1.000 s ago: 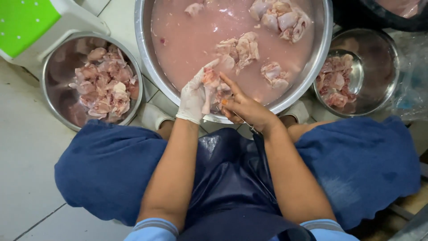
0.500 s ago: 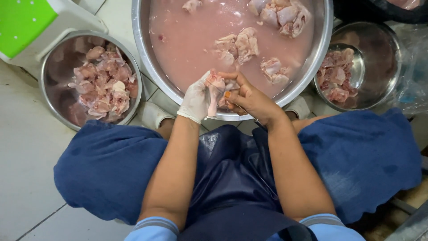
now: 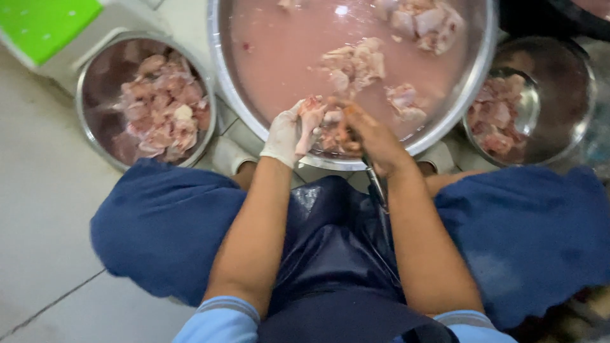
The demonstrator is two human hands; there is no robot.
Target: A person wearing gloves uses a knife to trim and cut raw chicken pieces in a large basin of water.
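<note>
Pale tiled floor [image 3: 44, 209] carries a big steel basin [image 3: 473, 82] of cloudy pink water, where the gloved left hand [image 3: 284, 133] is clamped on a raw chicken piece [image 3: 311, 121] at the near rim. Just right of it, the bare right hand [image 3: 372, 136] closes round a knife handle [image 3: 375, 181], blade hidden. Pale pink and wet, the meat looks slippery, soft and light; a grip on the bony end seems surest. Left of the glove sits a smaller bowl [image 3: 95, 136] of cut pieces
</note>
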